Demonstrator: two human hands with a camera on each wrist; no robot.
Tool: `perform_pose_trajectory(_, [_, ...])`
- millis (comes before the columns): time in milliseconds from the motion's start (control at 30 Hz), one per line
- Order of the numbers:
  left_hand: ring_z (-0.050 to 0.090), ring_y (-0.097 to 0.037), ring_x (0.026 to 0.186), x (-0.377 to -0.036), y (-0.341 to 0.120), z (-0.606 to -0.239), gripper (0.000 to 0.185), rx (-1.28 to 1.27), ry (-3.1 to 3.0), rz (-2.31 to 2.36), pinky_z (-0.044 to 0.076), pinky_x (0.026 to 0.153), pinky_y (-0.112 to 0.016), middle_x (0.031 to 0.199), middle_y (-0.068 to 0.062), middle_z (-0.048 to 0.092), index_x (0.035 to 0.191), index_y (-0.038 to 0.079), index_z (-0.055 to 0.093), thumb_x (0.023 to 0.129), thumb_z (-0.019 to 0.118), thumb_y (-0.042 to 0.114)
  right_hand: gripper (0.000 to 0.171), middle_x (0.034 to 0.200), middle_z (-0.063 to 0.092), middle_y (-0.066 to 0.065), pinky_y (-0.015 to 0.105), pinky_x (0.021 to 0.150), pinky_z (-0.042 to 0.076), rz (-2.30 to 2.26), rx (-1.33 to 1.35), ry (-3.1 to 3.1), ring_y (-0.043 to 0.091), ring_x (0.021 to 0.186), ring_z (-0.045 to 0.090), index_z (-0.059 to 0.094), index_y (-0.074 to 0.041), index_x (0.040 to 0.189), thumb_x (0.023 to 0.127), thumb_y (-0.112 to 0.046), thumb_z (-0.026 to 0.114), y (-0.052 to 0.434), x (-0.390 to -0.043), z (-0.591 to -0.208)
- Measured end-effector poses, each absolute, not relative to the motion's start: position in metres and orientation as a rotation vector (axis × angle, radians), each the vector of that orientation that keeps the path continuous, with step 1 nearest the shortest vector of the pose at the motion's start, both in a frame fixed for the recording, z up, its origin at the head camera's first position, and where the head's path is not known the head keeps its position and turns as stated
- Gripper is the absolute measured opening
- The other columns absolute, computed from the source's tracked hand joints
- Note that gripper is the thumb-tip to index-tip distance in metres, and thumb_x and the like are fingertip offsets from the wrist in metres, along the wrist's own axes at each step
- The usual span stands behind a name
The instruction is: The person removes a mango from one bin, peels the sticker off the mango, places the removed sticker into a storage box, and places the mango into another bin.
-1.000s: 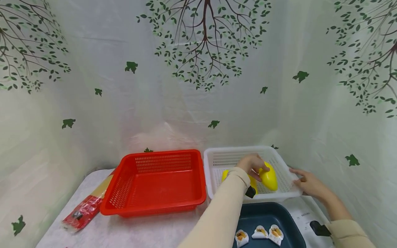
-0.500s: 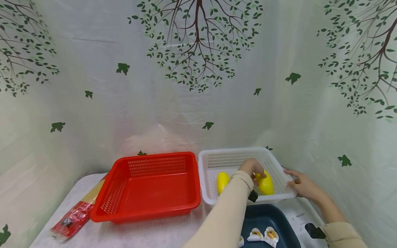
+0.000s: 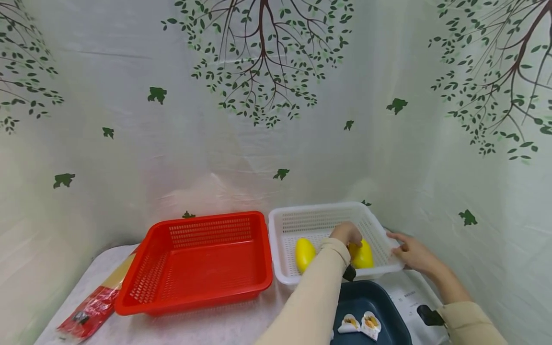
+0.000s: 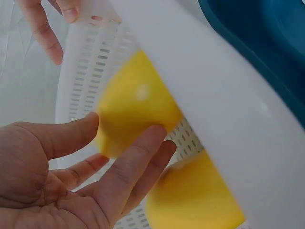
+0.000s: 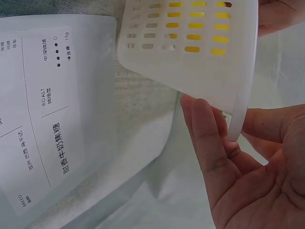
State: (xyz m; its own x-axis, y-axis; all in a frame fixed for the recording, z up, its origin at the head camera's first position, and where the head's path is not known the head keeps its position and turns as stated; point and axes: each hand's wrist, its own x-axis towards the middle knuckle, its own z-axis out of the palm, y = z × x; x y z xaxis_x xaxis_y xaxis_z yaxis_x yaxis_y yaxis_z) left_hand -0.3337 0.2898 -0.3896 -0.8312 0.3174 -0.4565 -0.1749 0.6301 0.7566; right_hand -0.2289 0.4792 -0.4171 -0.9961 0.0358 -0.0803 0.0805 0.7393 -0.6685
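Staged tabletop set, tree-print backdrop sheet (image 3: 267, 96), cloth-covered table (image 3: 215, 330)

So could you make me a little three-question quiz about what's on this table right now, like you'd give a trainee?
1. True or false: the red basket holds two yellow fruits.
2. Which thing does the right hand touch?
A. the white basket
B. the red packet
C. the dark blue tray
3. Fill in: the left hand rests on the right-hand ____ fruit, with fingers straight against it.

Key
1. False: both fruits lie in the white basket; the red one shows nothing inside.
2. A, at its right rim.
3. yellow
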Motion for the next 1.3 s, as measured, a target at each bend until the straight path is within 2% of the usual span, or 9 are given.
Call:
perform_pose_trajectory(167, [0.067, -0.04, 0.117, -0.337, 0.285, -0.385, 0.022, 0.026, 2.194, 1.293, 0.058, 0.108, -0.056, 0.125, -0.026, 0.068, 0.118, -0.004, 0.073, 0.1, 0.07, 0.008, 0.058, 0.122, 0.063, 0.039, 0.043, 0.079, 0.068, -1.107, 0.057, 2.857, 0.025, 0.091, 0.065, 0.032, 0.013, 0.158, 0.11, -0.008, 0.056, 0.48, -0.236, -0.418])
perform_pose_trajectory(300, [0.066, -0.043, 0.117, -0.342, 0.283, -0.378, 0.031, 0.048, 2.191, 1.296, 0.061, 0.104, -0.054, 0.131, -0.027, 0.066, 0.128, -0.005, 0.069, 0.101, 0.069, 0.011, 0.057, 0.119, 0.063, 0.038, 0.042, 0.078, 0.067, -1.101, 0.061, 2.854, 0.025, 0.09, 0.065, 0.032, 0.014, 0.157, 0.109, -0.006, 0.055, 0.483, -0.242, -0.418])
perform_pose_trajectory(500, [0.067, -0.05, 0.126, -0.348, 0.272, -0.36, 0.046, 0.289, 2.131, 1.19, 0.063, 0.1, -0.05, 0.157, -0.027, 0.051, 0.152, -0.004, 0.053, 0.109, 0.058, 0.013, 0.059, 0.118, 0.063, 0.038, 0.043, 0.076, 0.068, -1.087, 0.044, 2.845, 0.025, 0.088, 0.065, 0.03, 0.014, 0.158, 0.109, -0.007, 0.056, 0.487, -0.247, -0.42])
perform_pose_trajectory(733, [0.071, -0.05, 0.121, -0.346, 0.254, -0.342, 0.05, 0.381, 2.089, 1.248, 0.061, 0.102, -0.054, 0.148, -0.037, 0.056, 0.154, -0.002, 0.051, 0.109, 0.062, 0.017, 0.059, 0.122, 0.063, 0.043, 0.043, 0.075, 0.068, -0.984, -0.037, 2.892, 0.027, 0.092, 0.068, 0.032, 0.013, 0.157, 0.11, -0.012, 0.056, 0.496, -0.252, -0.419])
perform_pose_trajectory(800, [0.071, -0.049, 0.121, -0.348, 0.249, -0.337, 0.052, 0.436, 2.08, 1.236, 0.061, 0.102, -0.053, 0.148, -0.035, 0.057, 0.156, -0.001, 0.048, 0.11, 0.061, 0.019, 0.058, 0.122, 0.064, 0.043, 0.046, 0.075, 0.067, -0.91, -0.056, 2.954, 0.031, 0.093, 0.07, 0.035, 0.013, 0.155, 0.11, -0.015, 0.058, 0.496, -0.254, -0.415])
perform_pose_trajectory(867, [0.071, -0.047, 0.122, -0.35, 0.242, -0.334, 0.054, 0.501, 2.084, 1.211, 0.062, 0.102, -0.052, 0.148, -0.032, 0.058, 0.158, 0.001, 0.046, 0.111, 0.061, 0.021, 0.058, 0.124, 0.063, 0.045, 0.052, 0.077, 0.066, -0.84, -0.074, 3.014, 0.041, 0.096, 0.071, 0.038, 0.012, 0.154, 0.109, -0.017, 0.06, 0.494, -0.256, -0.411])
perform_pose_trajectory(1000, [0.069, -0.04, 0.128, -0.349, 0.222, -0.328, 0.054, 0.648, 2.159, 1.143, 0.064, 0.1, -0.047, 0.151, -0.021, 0.059, 0.159, 0.008, 0.046, 0.11, 0.063, 0.025, 0.061, 0.14, 0.055, 0.047, 0.066, 0.086, 0.063, -0.737, -0.111, 3.113, 0.061, 0.117, 0.064, 0.041, 0.011, 0.154, 0.108, -0.024, 0.063, 0.481, -0.26, -0.401])
perform_pose_trajectory(1100, [0.069, -0.03, 0.126, -0.344, 0.205, -0.326, 0.054, 0.813, 2.299, 1.026, 0.064, 0.099, -0.04, 0.152, -0.014, 0.06, 0.159, 0.014, 0.048, 0.11, 0.063, 0.032, 0.063, 0.149, 0.051, 0.044, 0.072, 0.095, 0.058, -0.667, -0.184, 3.181, 0.063, 0.127, 0.058, 0.044, 0.009, 0.155, 0.108, -0.028, 0.065, 0.467, -0.259, -0.393])
perform_pose_trajectory(1300, [0.06, -0.023, 0.142, -0.327, 0.159, -0.326, 0.06, 1.082, 2.53, 0.846, 0.054, 0.115, -0.039, 0.161, -0.007, 0.056, 0.162, 0.017, 0.044, 0.109, 0.063, 0.038, 0.063, 0.149, 0.056, 0.037, 0.077, 0.101, 0.051, -0.551, -0.327, 3.281, 0.059, 0.13, 0.058, 0.05, 0.001, 0.155, 0.104, -0.029, 0.071, 0.431, -0.246, -0.382])
